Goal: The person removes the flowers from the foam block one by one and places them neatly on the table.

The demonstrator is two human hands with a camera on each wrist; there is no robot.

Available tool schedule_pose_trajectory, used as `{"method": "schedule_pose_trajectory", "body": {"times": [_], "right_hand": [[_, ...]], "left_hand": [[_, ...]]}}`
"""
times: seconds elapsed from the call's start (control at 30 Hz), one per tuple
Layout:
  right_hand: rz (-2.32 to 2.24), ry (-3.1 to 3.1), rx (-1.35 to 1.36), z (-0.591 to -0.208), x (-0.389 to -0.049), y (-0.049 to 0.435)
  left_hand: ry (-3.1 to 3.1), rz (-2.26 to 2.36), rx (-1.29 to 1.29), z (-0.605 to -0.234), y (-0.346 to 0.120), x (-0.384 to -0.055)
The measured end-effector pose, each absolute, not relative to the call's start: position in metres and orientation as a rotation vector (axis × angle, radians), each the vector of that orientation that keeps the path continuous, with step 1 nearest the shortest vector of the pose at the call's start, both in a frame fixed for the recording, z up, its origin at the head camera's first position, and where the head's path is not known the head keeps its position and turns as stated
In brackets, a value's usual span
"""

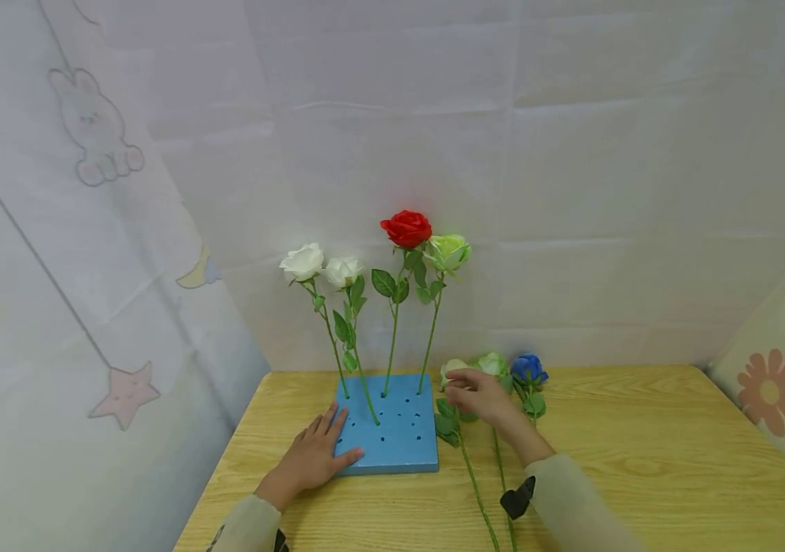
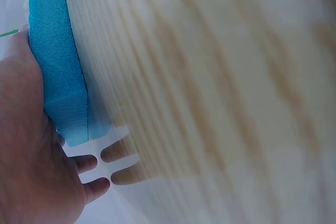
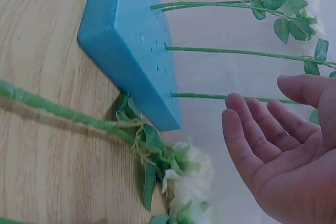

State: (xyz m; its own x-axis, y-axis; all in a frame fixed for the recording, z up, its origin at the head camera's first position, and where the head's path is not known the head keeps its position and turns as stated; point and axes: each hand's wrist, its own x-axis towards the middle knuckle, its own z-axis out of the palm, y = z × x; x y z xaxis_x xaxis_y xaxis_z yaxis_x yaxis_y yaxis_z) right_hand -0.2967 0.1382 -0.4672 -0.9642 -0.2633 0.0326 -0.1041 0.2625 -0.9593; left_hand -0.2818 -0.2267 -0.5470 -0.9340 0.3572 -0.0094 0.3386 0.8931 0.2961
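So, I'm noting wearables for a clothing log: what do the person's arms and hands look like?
The left sleeve and right sleeve are pale beige. A black piece shows by the right one's end; a second black piece shows by the left one's, partly cut off by the frame. The left grip and right grip are bare hands, no gloves or rings visible.

Left hand (image 1: 311, 454) palm-down, splayed; right hand (image 1: 482, 395) raised, loosely curved.

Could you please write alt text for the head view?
A person's left grip rests on a blue block holding two white roses, a red rose and a green rose; the empty right grip is near three roses lying on a wooden table.
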Motion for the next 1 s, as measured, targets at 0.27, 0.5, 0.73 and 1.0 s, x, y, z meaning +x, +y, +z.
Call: {"method": "schedule_pose_trajectory", "body": {"times": [0.27,0.5,0.73,1.0], "right_hand": [[-1.852,2.341,-0.344,-0.472,-0.303,0.119],[-1.877,2.326,-0.352,-0.474,-0.307,0.103],[-1.872,2.326,-0.364,-0.472,-0.309,0.086],[-1.91,2.281,-0.385,-0.477,-0.315,0.07]], "left_hand": [[2.994,0.434,0.546,-0.548,-0.227,-0.281],[2.988,0.43,0.548,-0.544,-0.226,-0.279],[3.009,0.425,0.579,-0.545,-0.227,-0.28],[3.027,0.384,0.557,-0.547,-0.226,-0.28]]}}
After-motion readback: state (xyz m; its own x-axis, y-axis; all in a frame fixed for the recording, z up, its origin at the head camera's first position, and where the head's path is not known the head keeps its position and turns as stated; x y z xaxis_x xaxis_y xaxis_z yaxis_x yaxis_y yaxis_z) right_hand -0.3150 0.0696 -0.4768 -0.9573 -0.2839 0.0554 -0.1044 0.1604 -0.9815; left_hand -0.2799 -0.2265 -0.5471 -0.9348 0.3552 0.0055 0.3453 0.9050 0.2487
